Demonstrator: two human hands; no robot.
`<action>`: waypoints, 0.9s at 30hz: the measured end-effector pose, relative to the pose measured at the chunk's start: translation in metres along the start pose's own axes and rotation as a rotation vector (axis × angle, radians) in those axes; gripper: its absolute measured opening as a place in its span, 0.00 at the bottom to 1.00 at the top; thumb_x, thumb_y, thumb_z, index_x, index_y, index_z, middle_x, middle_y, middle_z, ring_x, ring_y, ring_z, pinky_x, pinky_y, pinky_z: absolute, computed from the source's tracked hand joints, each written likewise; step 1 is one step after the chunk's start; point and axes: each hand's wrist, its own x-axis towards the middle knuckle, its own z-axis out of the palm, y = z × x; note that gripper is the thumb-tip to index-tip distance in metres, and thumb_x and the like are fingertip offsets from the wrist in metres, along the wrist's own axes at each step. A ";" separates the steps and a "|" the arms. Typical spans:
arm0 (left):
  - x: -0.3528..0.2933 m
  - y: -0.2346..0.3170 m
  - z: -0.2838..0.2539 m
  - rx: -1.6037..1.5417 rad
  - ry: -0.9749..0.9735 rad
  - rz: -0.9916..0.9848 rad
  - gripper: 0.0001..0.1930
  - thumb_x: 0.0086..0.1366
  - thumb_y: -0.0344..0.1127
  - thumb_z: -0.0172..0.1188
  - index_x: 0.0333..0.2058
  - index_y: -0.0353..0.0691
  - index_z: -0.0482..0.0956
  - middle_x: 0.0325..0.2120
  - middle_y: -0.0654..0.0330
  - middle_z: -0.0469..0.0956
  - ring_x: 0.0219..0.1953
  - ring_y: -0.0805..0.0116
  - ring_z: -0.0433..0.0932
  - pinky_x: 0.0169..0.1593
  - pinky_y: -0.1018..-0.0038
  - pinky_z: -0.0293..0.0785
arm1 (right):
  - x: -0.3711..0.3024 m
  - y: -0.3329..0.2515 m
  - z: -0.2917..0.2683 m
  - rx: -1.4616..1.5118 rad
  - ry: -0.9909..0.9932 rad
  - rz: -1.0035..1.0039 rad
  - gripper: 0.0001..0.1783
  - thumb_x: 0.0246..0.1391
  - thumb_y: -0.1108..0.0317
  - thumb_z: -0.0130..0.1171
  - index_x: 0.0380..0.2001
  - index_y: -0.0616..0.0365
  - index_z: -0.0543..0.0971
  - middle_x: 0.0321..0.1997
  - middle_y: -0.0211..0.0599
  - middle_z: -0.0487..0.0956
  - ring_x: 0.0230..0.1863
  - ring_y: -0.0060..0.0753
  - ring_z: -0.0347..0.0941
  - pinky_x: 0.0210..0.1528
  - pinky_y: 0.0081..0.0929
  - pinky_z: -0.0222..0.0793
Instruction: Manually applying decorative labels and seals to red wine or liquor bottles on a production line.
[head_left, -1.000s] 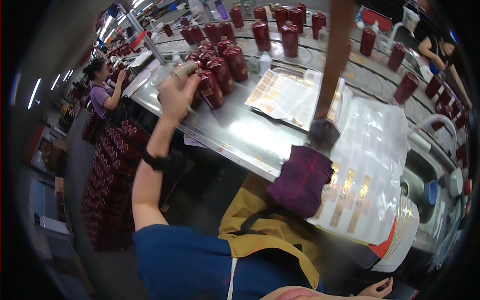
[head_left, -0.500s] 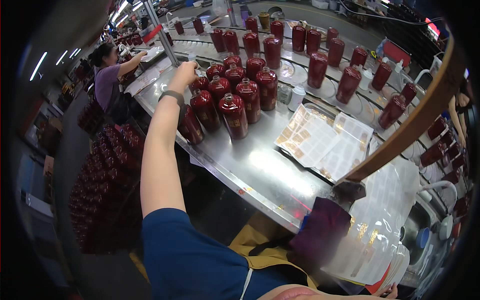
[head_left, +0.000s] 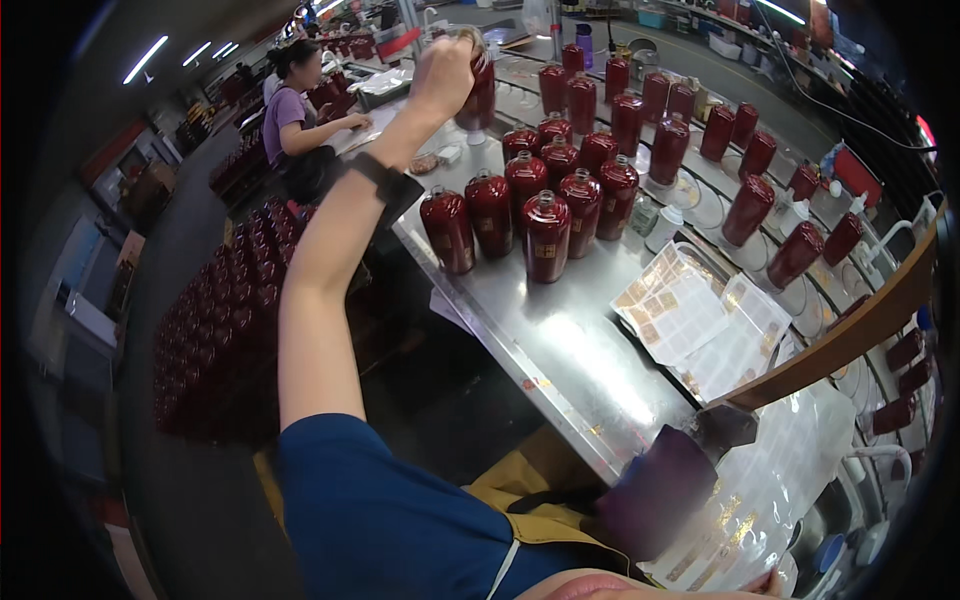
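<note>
At the far left corner of the steel table, my left hand (head_left: 445,78) is closed round the neck of a dark red glass bottle (head_left: 480,100). The bottle is upright; its base is close to the tabletop, and I cannot tell whether it touches. To its right and nearer stands a cluster of similar red bottles (head_left: 547,240) with clear necks. Only some fingertips of my right hand (head_left: 768,581) show at the lower right, bent at the edge of a clear plastic sheet with gold prints (head_left: 735,510). The rest of that hand is hidden.
Sticker sheets (head_left: 670,310) lie in a tray on the steel table (head_left: 590,370). A white small bottle (head_left: 664,228) stands beside the cluster. Beyond, a conveyor carries several red bottles (head_left: 748,210). A brown curved bar (head_left: 850,345) crosses the right side. A co-worker (head_left: 295,110) sits at the left.
My left hand has risen and moved away from the cluster with a red bottle in its grip. The whole view has shifted. The co-worker's arm has lowered.
</note>
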 end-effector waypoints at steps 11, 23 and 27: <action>-0.099 0.218 -0.151 -1.366 -0.611 -0.057 0.08 0.77 0.27 0.52 0.49 0.32 0.78 0.44 0.63 0.81 0.47 0.76 0.78 0.55 0.76 0.73 | 0.038 -0.134 0.057 1.131 -0.863 0.256 0.47 0.41 0.73 0.79 0.66 0.64 0.70 0.56 0.36 0.78 0.40 0.22 0.68 0.46 0.20 0.66; -0.157 0.368 -0.090 -1.355 -1.068 0.226 0.08 0.76 0.30 0.52 0.45 0.33 0.77 0.37 0.55 0.78 0.37 0.71 0.77 0.46 0.72 0.76 | -0.015 -0.121 0.027 1.397 -1.157 0.333 0.76 0.30 0.64 0.88 0.78 0.59 0.48 0.74 0.44 0.67 0.69 0.36 0.70 0.74 0.37 0.57; -0.197 0.389 -0.073 -1.483 -1.246 0.000 0.10 0.79 0.34 0.49 0.47 0.35 0.77 0.32 0.65 0.75 0.35 0.77 0.73 0.44 0.76 0.73 | -0.037 -0.101 0.017 1.324 -1.045 0.413 0.74 0.30 0.69 0.86 0.79 0.56 0.50 0.76 0.41 0.65 0.66 0.31 0.71 0.73 0.36 0.59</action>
